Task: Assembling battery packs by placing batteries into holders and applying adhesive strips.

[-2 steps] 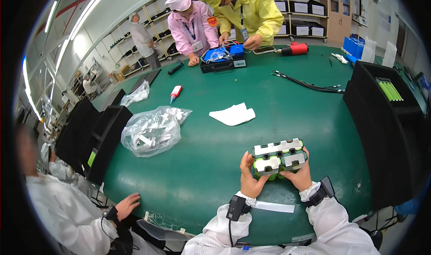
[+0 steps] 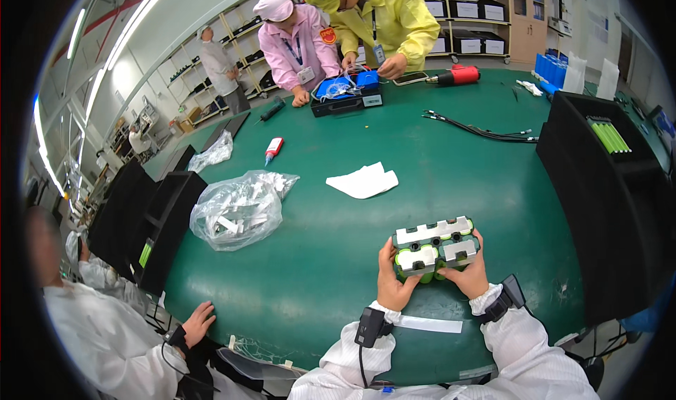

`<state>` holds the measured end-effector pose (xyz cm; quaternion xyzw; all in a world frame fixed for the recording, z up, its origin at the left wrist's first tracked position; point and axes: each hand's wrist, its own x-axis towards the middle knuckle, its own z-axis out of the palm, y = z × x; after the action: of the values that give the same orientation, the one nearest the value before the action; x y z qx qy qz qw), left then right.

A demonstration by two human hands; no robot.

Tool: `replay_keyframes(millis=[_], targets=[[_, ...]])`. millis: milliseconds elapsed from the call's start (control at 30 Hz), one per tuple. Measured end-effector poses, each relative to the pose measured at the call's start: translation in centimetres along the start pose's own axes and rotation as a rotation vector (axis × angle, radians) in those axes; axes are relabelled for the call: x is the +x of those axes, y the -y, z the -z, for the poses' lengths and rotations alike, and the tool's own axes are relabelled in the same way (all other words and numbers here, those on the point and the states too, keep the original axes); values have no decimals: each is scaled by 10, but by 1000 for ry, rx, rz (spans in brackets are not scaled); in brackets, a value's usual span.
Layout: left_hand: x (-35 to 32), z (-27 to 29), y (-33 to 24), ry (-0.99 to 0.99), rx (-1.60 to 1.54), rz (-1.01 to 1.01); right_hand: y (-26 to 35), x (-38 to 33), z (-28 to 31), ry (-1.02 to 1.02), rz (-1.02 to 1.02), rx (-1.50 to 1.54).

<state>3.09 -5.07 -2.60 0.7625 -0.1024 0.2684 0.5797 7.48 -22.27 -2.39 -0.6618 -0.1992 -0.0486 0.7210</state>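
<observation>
Between my two hands is a battery pack (image 2: 436, 242) of green cells in dark holders, with silvery metal strips across its top. My left hand (image 2: 394, 279) grips its left side, fingers up along the edge and thumb at the near side. My right hand (image 2: 470, 276) holds the right side in the same way. The pack's underside is hidden, so I cannot tell whether it touches the table. A white paper strip (image 2: 429, 324) lies on the green table (image 2: 338, 259) between my wrists.
A clear bag of metal strips (image 2: 239, 210), a red bottle (image 2: 274, 150) and a white sheet (image 2: 362, 181) lie left and ahead. Black bins (image 2: 598, 210) stand at right, beside black cables (image 2: 479, 129). Co-workers handle a blue pack (image 2: 346, 86) across the table; another person's hand (image 2: 198, 324) rests at left.
The view has shifted very slightly. Both hands keep their hold on the battery pack, with no clear movement otherwise.
</observation>
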Motion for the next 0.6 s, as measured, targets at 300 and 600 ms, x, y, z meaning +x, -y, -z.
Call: replay_keyframes(millis=[300, 600], targets=[[-5, -2, 10, -62, -116, 53, 4, 1, -2, 24, 70, -8], [-5, 0, 10, -59, -146, 79, 9, 3, -2, 23, 89, -53]])
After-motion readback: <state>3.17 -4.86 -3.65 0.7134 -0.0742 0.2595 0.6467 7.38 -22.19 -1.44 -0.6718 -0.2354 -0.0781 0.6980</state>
